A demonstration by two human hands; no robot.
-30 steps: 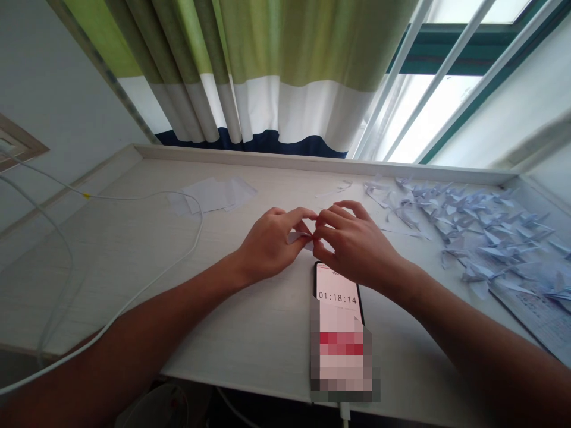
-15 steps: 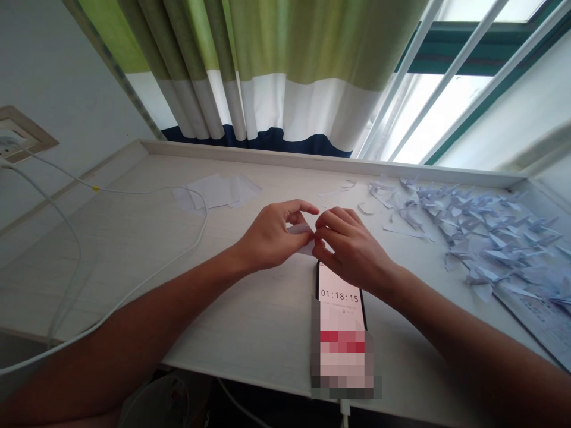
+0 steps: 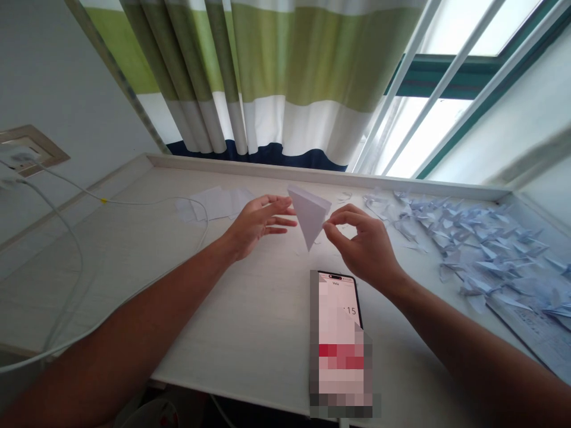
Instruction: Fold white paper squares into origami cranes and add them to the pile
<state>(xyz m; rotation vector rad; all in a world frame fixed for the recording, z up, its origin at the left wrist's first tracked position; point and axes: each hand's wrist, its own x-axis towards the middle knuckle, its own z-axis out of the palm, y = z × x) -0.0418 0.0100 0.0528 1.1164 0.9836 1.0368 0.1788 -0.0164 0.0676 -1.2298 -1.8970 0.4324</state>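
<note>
A folded sheet of white paper (image 3: 309, 219), kite-like with its point downward, is held up above the desk. My right hand (image 3: 363, 238) pinches its right edge between thumb and forefinger. To the left of it is my left hand (image 3: 259, 224), with fingers stretched out and spread; their tips come up to the paper's left edge, and whether they touch it I cannot tell. Below the hands, a phone (image 3: 336, 321) lies on the desk, its screen lit and partly pixelated.
Many folded paper cranes (image 3: 486, 238) cover the right side, some over a printed sheet (image 3: 529, 327). Flat paper sheets (image 3: 214, 203) lie at the back left, paper scraps (image 3: 379, 202) at the back. A white cable (image 3: 134, 297) crosses the left side of the desk (image 3: 214, 333).
My hands have moved apart. The left one has spread its fingers, and the folded paper, mostly hidden before, now shows raised in my right hand. The view has tilted up slightly.
</note>
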